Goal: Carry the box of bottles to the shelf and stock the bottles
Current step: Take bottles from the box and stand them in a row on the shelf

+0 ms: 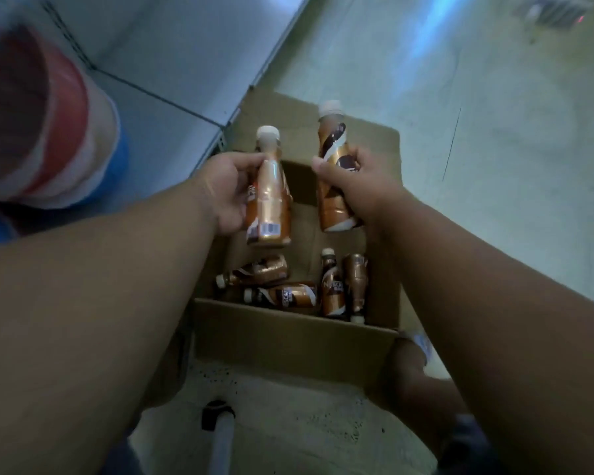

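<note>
2 bottles held, 4 in box

Copper-orange coffee bottles with dark brown and white swirls, cream caps, plain brown cardboard box, pale grey-green floor, blurred red, white and blue striped packaging, pale grey shelf

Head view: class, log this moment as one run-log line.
left hand: holds bottle | right hand: holds second bottle | box: open, on floor | remaining bottles: lying in box
</note>
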Demonstrator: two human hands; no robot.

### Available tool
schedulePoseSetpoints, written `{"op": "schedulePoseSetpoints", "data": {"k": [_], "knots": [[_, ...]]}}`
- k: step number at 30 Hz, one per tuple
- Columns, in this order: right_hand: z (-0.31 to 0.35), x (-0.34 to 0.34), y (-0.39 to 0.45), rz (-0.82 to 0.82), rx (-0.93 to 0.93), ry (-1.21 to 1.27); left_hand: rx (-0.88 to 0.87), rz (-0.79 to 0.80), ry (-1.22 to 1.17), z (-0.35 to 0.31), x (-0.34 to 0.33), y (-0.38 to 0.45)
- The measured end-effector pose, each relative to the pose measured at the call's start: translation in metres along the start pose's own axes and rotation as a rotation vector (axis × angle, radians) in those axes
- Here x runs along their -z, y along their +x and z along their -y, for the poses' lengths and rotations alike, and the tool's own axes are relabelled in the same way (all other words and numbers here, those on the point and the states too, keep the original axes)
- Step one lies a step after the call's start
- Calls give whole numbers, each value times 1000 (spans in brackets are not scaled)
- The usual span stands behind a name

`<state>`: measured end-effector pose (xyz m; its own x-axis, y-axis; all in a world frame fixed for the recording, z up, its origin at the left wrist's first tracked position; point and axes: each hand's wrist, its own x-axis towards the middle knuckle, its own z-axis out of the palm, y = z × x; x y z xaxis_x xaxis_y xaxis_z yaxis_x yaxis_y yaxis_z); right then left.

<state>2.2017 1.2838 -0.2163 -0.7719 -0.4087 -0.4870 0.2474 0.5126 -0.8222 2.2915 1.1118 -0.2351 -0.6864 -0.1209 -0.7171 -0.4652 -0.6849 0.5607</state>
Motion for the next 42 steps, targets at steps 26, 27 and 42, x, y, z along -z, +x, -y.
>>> {"op": "schedulePoseSetpoints", "data": {"k": [26,27,42], "knots": [[309,-332,-138,320,739,-258,-960,-1098,896,-194,240,-334],[315,-338,-127,295,779,-341,-961,-1126,938,-202,244,-330],[384,-411,-37,186,949,-671,-775,-1388,1839,-293,292,-293]]}}
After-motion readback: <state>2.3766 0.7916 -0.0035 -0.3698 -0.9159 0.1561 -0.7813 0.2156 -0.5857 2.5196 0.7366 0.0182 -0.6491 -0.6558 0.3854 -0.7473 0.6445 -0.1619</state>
